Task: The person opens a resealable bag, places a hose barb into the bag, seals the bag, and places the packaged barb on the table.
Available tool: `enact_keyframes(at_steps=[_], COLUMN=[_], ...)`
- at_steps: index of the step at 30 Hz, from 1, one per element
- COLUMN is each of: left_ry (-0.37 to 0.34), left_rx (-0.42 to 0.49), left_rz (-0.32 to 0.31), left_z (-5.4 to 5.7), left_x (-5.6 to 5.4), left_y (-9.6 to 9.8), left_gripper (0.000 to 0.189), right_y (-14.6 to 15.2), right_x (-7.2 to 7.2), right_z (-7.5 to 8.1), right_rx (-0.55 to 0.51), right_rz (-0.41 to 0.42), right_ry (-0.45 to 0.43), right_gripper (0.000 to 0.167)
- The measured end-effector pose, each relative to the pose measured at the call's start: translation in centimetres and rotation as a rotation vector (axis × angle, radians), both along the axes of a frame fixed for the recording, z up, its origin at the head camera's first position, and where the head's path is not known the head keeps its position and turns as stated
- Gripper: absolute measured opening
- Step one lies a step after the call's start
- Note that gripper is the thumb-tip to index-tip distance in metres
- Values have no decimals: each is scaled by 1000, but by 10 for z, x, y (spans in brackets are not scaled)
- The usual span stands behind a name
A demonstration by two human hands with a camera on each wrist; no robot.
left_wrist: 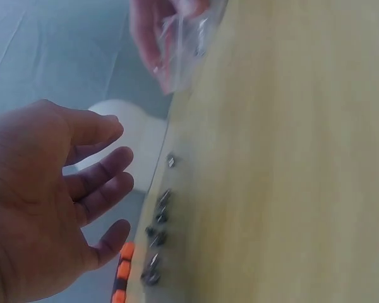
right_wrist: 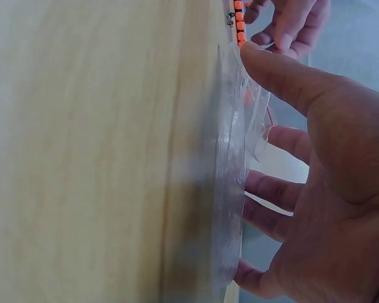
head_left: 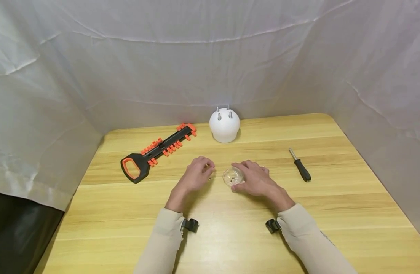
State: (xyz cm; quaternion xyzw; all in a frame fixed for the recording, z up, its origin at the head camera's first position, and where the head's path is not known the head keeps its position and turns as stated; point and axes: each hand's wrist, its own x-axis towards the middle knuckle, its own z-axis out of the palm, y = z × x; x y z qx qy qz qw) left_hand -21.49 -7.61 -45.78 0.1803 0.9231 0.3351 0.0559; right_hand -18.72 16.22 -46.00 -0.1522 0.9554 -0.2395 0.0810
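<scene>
1. The clear plastic bag [head_left: 229,176] is in the right hand [head_left: 253,179], just off its fingertips on the side toward the left hand. The thumb grips one side and fingers the other, likely to keep the limp film from folding; whether it rests on the table [head_left: 213,243] I can't tell.
2. Inside the bag, a few silver metal pieces [left_wrist: 201,38] show through the plastic; I can't count them.
3. The left hand [head_left: 197,174] faces the bag, well apart from it, with fingers loosely bent and nothing seen between them.
4. Loose screws [left_wrist: 150,276] lie in a rough line by the left hand, perhaps set there for easy reach.
5. Beyond both hands, between them, stands a white rounded body [head_left: 224,131] with metal pegs [head_left: 219,116] pointing up, so it seems placed pegs-upward for access.
6. Ahead and to the left of the left hand lies a black-and-orange rack [head_left: 168,144], orange clips along its edges.
7. Right of the right hand, a screwdriver [head_left: 301,169] lies with its handle toward the person.
</scene>
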Motion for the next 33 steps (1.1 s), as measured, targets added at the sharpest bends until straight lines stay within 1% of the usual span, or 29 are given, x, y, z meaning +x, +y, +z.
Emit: enact_keyframes(at_steps=[6,16,24,29,33], left_ry=[-25,-68,-77,-64,-59], left_rx=[22,-68,-147,-186,-188], left_rz=[43,110,96,117,132], left_z=[2,-2,-5,-7,-7], left_x=[-3,-5,-5,-4,-5], left_y=[-16,-34,-38,-39,-39], left_gripper=[18,17,12,11,9], right_y=[0,0,1,0,0], right_x=[1,3,2,2,2], right_z=[-1,0,-1,-1,-1], right_rx=[-5,-4,-3,-6,-1], right_rz=[2,6,4,7,9], right_ry=[-3,-12,-13,-15,-13], right_gripper=[84,84,83,83,83])
